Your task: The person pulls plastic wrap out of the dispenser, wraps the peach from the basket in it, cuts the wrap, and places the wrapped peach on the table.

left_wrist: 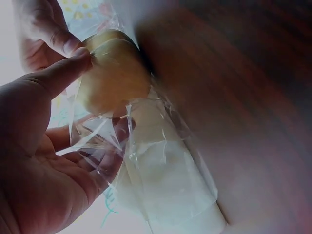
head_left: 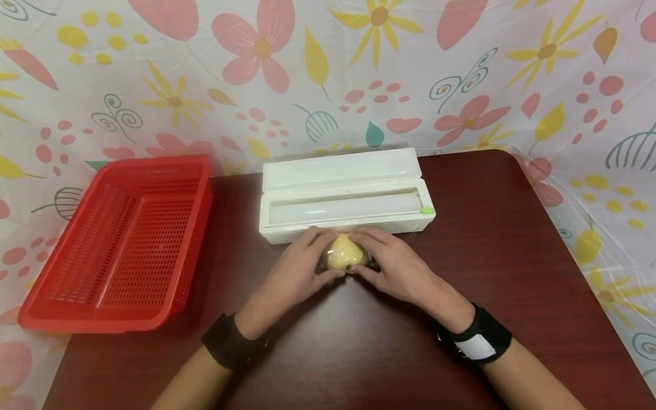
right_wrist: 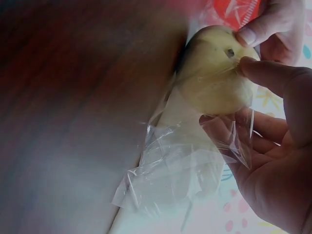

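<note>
A pale yellow pear (head_left: 345, 253) with a small dark spot at its near end sits between both hands, partly covered by clear cling film (right_wrist: 161, 170). My left hand (head_left: 297, 265) holds its left side, the thumb at the near end and the fingers curving round the far side. From the right, my right hand (head_left: 397, 262) grips it likewise, thumb close to the other thumb. Loose, wrinkled film (left_wrist: 161, 170) hangs past the pear in both wrist views. Just beyond the hands stands a white cling film box (head_left: 343, 222), lid up, with a roll (head_left: 343, 209) inside.
On the left of the dark wooden table (head_left: 348, 353) stands a red perforated plastic basket (head_left: 192, 250). A green piece (head_left: 427, 210) sits at the box's right end. A floral-patterned sheet (head_left: 348, 74) hangs behind the table and along its sides.
</note>
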`<state>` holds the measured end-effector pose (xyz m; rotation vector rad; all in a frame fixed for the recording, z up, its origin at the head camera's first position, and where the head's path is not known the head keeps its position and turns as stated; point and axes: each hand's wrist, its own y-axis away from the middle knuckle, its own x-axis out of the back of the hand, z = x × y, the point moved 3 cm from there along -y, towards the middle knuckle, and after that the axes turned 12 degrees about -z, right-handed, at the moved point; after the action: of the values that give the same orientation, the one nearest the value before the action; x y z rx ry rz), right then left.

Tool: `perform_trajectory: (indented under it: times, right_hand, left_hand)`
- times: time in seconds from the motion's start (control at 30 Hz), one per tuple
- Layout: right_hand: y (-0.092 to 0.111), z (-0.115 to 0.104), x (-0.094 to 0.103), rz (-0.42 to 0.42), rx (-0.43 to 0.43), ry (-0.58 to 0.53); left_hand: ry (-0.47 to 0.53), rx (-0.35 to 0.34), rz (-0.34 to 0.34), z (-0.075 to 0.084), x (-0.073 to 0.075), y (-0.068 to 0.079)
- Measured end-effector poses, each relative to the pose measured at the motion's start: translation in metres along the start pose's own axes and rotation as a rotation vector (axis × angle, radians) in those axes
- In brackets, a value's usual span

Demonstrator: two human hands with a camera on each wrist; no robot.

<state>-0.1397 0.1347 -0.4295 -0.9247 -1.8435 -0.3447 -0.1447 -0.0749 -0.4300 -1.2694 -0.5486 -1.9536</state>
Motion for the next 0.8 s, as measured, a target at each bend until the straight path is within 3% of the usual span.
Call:
perform_trajectory:
  times: [0.37,0.8]
  right_hand:
    - [-0.0018,0.0027,0.0005,-0.004,-0.019,-0.033]
    - [-0.0016,0.0042,0.0004,-0.052,-0.064,-0.055]
  left_hand:
    - [0.032,0.037,-0.011,-0.0040,-0.0008,-0.0011]
    - [0.037,0.015,-0.009,-0.0059,-0.0015,-0.0019]
